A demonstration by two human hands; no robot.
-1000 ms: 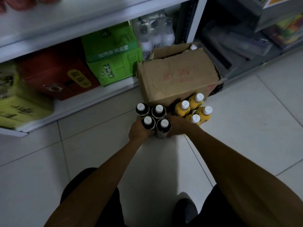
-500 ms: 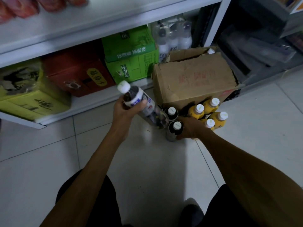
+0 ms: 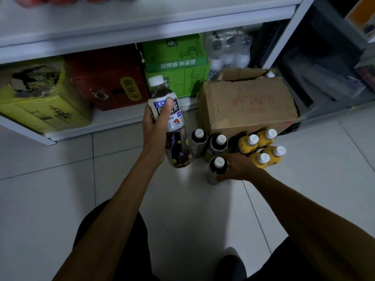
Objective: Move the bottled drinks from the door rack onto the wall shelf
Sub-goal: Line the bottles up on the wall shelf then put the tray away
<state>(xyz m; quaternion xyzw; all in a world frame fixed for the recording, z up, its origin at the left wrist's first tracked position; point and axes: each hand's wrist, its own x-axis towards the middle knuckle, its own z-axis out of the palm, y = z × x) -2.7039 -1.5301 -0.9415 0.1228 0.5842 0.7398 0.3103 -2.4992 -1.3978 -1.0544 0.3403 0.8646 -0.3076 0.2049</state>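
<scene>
My left hand (image 3: 155, 126) grips a dark tea bottle (image 3: 172, 126) with a white cap and white label, lifted off the floor and tilted. My right hand (image 3: 238, 166) curls round another dark bottle (image 3: 217, 167) that stands on the white floor tiles. Two more dark bottles (image 3: 209, 141) stand just behind it. To their right stand several yellow bottles (image 3: 261, 147) with white caps, in a tight cluster against a cardboard box (image 3: 247, 104). The white wall shelf (image 3: 121, 23) runs across the top of the view.
Under the shelf sit a yellow carton (image 3: 36, 98), a red carton (image 3: 109, 82), a green carton (image 3: 178, 63) and a wrapped pack of clear bottles (image 3: 229, 51). A white shelf post (image 3: 284, 37) stands at right, with dark racks beyond it. My knees and a shoe show at the bottom.
My left hand has lifted one dark bottle out of the group on the floor and raised it. My right hand has stayed on the near dark bottle.
</scene>
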